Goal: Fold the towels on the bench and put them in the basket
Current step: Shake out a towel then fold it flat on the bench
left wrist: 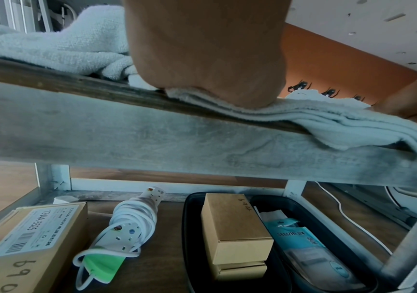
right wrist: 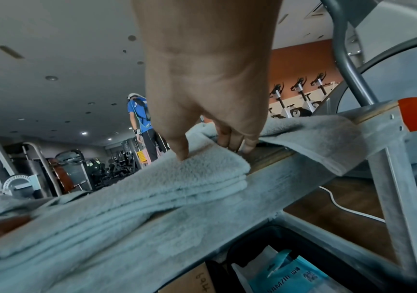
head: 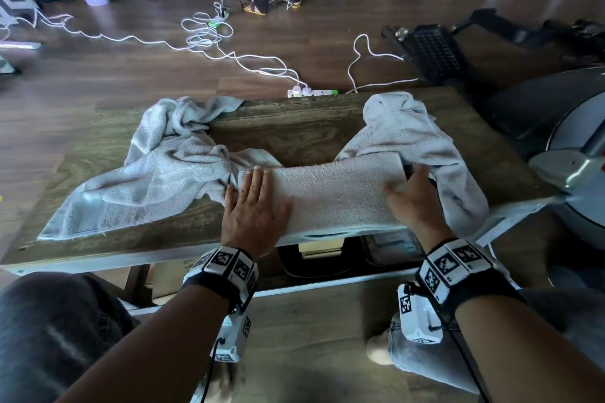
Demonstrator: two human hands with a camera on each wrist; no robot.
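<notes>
On the bench (head: 294,127), the left hand (head: 253,206) presses flat on the folded towel (head: 334,196); the right hand (head: 414,196) pinches its right end

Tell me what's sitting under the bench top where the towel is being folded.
Under the bench, a lower shelf holds a labelled cardboard box, a coiled white power strip, and a black tray with a small brown box and a blue packet. The shelf's right end is hidden.

— Anything readable on the shelf under the table?
— The long cardboard box (left wrist: 24,245) has a label with "12V4A-5525" and handwritten "690". The small brown box (left wrist: 234,228) is marked "694". The blue packet (left wrist: 300,237) says "SAMZHE".
</notes>
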